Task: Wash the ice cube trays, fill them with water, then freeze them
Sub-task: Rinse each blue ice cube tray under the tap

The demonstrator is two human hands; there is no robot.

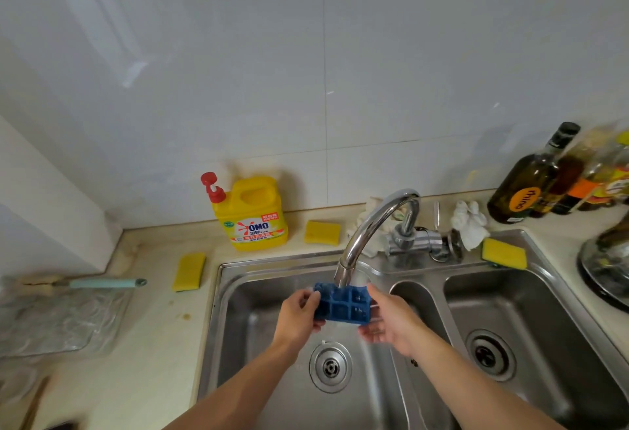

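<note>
— Ice cube tray (342, 303) status?
— Held under the faucet (371, 225) over the sink's left basin (245, 334); left hand (299, 314) and right hand (391, 324) each grip an end. Washing seems underway; filling and freezing remain.

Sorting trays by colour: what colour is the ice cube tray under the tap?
The ice cube tray is blue; head view shows it.

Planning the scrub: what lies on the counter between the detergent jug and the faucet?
Head view: a yellow sponge lies there, apart from the jug, with a crumpled white cloth by the faucet.
</note>
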